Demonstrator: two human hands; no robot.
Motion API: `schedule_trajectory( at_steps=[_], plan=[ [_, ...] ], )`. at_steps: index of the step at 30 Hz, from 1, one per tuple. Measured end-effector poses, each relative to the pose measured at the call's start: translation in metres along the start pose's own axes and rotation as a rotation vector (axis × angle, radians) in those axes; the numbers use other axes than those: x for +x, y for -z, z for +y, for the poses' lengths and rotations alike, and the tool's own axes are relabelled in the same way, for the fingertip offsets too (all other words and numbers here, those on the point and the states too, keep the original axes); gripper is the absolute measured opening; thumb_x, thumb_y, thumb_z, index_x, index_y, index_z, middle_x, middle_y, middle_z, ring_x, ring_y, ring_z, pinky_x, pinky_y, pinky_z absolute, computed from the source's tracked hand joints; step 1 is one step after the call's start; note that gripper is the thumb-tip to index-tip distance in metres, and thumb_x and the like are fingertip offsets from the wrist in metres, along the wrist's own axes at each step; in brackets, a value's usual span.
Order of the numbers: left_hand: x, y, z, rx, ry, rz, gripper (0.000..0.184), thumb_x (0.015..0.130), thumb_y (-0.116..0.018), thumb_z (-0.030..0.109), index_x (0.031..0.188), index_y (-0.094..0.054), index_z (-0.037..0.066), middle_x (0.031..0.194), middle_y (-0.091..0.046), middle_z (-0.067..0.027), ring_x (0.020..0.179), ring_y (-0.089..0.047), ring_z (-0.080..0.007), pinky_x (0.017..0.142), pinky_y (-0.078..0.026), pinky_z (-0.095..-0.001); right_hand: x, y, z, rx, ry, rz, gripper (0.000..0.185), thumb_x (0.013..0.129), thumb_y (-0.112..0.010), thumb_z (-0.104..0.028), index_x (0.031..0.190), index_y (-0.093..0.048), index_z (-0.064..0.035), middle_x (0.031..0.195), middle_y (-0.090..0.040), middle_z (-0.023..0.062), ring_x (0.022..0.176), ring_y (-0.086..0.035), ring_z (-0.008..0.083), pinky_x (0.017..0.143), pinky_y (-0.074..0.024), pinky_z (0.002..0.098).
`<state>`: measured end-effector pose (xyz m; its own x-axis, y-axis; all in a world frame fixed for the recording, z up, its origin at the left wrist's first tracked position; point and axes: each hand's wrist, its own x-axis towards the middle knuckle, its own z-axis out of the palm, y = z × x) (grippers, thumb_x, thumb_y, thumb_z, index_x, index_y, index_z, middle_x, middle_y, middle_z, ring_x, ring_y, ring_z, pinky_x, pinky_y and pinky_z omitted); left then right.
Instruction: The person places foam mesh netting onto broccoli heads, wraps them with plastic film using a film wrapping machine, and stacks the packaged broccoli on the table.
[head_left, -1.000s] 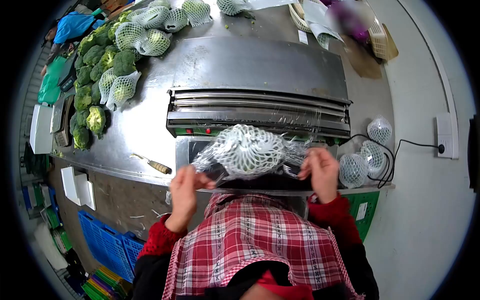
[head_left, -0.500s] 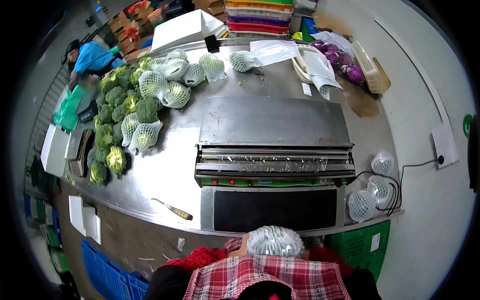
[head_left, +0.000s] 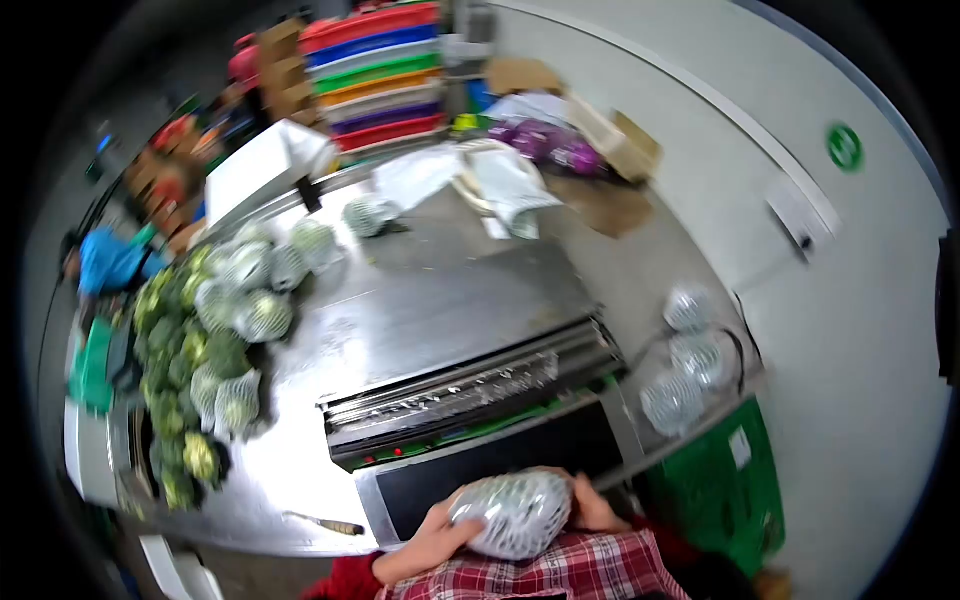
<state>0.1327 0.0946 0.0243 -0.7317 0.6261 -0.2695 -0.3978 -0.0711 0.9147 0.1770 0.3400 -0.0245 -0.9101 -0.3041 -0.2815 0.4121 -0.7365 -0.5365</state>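
A bundle in white foam netting and clear film [head_left: 518, 515] is held between both hands, just in front of the wrapping machine's black plate [head_left: 500, 465]. My left hand [head_left: 435, 535] wraps round its left side, fingers pressed on the film. On the right side, my right hand [head_left: 592, 505] grips it, its fingers partly hidden behind the bundle. Strips of clear film lie along the rollers of the wrapping machine [head_left: 450, 325].
Broccoli heads [head_left: 165, 350], some netted, are piled at the left. A knife [head_left: 325, 522] lies near the front edge. Three wrapped bundles [head_left: 672, 403] sit at the right beside a black cable. Stacked coloured crates [head_left: 375, 80] stand behind; a person in blue [head_left: 108, 262] is far left.
The bundle has come up from against my apron to in front of the black plate, in both hands. The view has tilted and swung toward the right wall.
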Motion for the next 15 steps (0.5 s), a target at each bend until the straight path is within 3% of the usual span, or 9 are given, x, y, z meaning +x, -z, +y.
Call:
schedule_trajectory(
  at_steps=[1, 3, 5, 7, 9, 10, 12, 14, 15],
  plan=[
    [0.02, -0.009, -0.002, -0.065, 0.08, 0.102, 0.044, 0.092, -0.057, 0.016, 0.129, -0.047, -0.004, 0.129, -0.055, -0.0141, 0.117, -0.052, -0.0202, 0.101, -0.038, -0.0308, -0.001, 0.024, 0.016, -0.134, 0.224, 0.005, 0.048, 0.095, -0.053, -0.033, 0.133, -0.046, -0.0031, 0.125, -0.056, 0.0126, 0.117, -0.054, 0.0253, 0.102, -0.0438, 0.0415],
    [0.074, -0.028, -0.007, -0.034, -0.099, 0.232, 0.04, 0.094, -0.058, 0.023, 0.122, -0.05, -0.005, 0.11, -0.064, -0.0145, 0.1, -0.06, -0.0209, 0.089, -0.047, -0.0306, 0.02, 0.069, 0.001, -0.123, 0.268, 0.37, 0.055, 0.094, -0.051, -0.043, 0.132, -0.047, -0.0044, 0.125, -0.056, 0.0132, 0.12, -0.053, 0.0267, 0.1, -0.0448, 0.0463],
    [0.111, -0.025, 0.053, 0.489, 0.079, -0.008, 0.048, 0.093, -0.062, 0.031, 0.124, -0.049, -0.003, 0.105, -0.065, -0.0193, 0.095, -0.063, -0.0251, 0.082, -0.051, -0.0331, 0.036, 0.066, -0.085, -0.187, 0.385, 0.291, 0.054, 0.095, -0.047, -0.045, 0.131, -0.048, -0.0051, 0.126, -0.056, 0.013, 0.118, -0.054, 0.0282, 0.099, -0.0458, 0.047],
    [0.143, 0.002, 0.081, 0.47, -0.322, 0.022, 0.053, 0.09, -0.064, 0.035, 0.125, -0.049, -0.001, 0.103, -0.065, -0.0219, 0.093, -0.065, -0.0298, 0.079, -0.053, -0.0372, 0.057, 0.075, -0.17, -0.124, 0.51, 0.358, 0.052, 0.096, -0.047, -0.045, 0.128, -0.051, -0.0036, 0.126, -0.056, 0.0128, 0.115, -0.055, 0.0284, 0.098, -0.046, 0.0439],
    [0.19, 0.073, 0.118, 0.76, -0.363, 0.32, 0.057, 0.085, -0.067, 0.037, 0.126, -0.05, 0.002, 0.11, -0.064, -0.0218, 0.1, -0.064, -0.0304, 0.084, -0.052, -0.0393, 0.076, 0.105, -0.237, -0.287, 0.636, 0.514, 0.053, 0.097, -0.047, -0.044, 0.128, -0.052, -0.0028, 0.127, -0.055, 0.0132, 0.116, -0.054, 0.0268, 0.097, -0.0456, 0.0384],
    [0.221, 0.117, 0.125, 0.754, -0.384, 0.532, 0.061, 0.081, -0.071, 0.036, 0.127, -0.05, 0.0, 0.113, -0.063, -0.0229, 0.105, -0.062, -0.0328, 0.087, -0.05, -0.0407, 0.083, 0.14, -0.263, -0.458, 0.65, 0.565, 0.055, 0.096, -0.048, -0.045, 0.129, -0.052, -0.0014, 0.128, -0.055, 0.0129, 0.116, -0.054, 0.0269, 0.096, -0.045, 0.0377],
    [0.273, 0.205, 0.141, 1.114, -0.362, 0.84, 0.071, 0.075, -0.075, 0.033, 0.131, -0.044, 0.0, 0.122, -0.058, -0.0232, 0.108, -0.059, -0.0366, 0.09, -0.049, -0.0433, 0.102, 0.232, -0.291, -0.626, 0.658, 0.599, 0.057, 0.096, -0.048, -0.046, 0.13, -0.051, 0.0001, 0.129, -0.055, 0.0127, 0.115, -0.055, 0.027, 0.096, -0.0443, 0.0371],
    [0.321, 0.273, 0.147, 1.346, -0.31, 0.983, 0.082, 0.071, -0.078, 0.033, 0.136, -0.038, 0.002, 0.133, -0.049, -0.0233, 0.113, -0.054, -0.0395, 0.091, -0.049, -0.0461, 0.127, 0.316, -0.282, -1.496, 0.516, 0.882, 0.058, 0.097, -0.047, -0.045, 0.129, -0.051, 0.0031, 0.123, -0.059, 0.018, 0.108, -0.058, 0.0323, 0.092, -0.0444, 0.039],
    [0.345, 0.298, 0.147, 1.42, -0.263, 1.031, 0.087, 0.069, -0.08, 0.033, 0.138, -0.035, 0.003, 0.139, -0.043, -0.0236, 0.116, -0.051, -0.0408, 0.091, -0.048, -0.0474, 0.135, 0.315, -0.277, -1.484, 0.493, 0.892, 0.058, 0.097, -0.047, -0.045, 0.129, -0.051, 0.0031, 0.123, -0.059, 0.018, 0.108, -0.058, 0.0323, 0.092, -0.0444, 0.039]
  ],
)
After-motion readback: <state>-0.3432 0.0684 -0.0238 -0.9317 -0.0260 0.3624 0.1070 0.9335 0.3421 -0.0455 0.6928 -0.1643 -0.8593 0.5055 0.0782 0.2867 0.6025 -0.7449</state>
